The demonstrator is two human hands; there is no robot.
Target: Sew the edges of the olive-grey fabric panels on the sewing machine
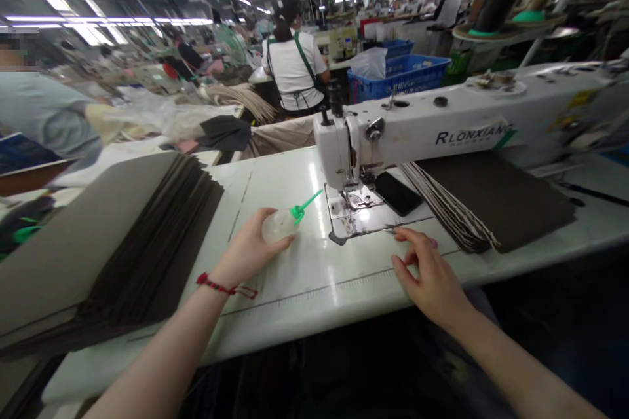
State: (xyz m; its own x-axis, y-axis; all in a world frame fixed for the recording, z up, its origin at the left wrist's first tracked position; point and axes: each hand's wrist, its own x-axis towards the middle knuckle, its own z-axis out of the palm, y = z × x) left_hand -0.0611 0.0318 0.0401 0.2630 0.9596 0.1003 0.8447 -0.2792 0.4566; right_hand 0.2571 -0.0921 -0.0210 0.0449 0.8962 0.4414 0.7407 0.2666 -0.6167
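My left hand [250, 243] is wrapped round a small clear squeeze bottle [280, 226] with a green cap and a thin green nozzle. The bottle tilts, its nozzle pointing up and right toward the needle area of the sewing machine [344, 150]. At the machine's front right, my right hand [426, 275] is over a pair of small scissors [433, 243]; a metal tip and a bit of pink handle show, the rest is under the fingers. Its thumb and forefinger are apart. Whether the fingertips touch the scissors I cannot tell.
A black phone [399, 194] lies beside the needle plate. Dark fabric panels [496, 196] are stacked at the right, and a taller pile of panels [122, 242] stands at the left. A ruler strip [314, 291] runs along the table's front. Beyond are a blue crate [400, 78] and a seated person [296, 69].
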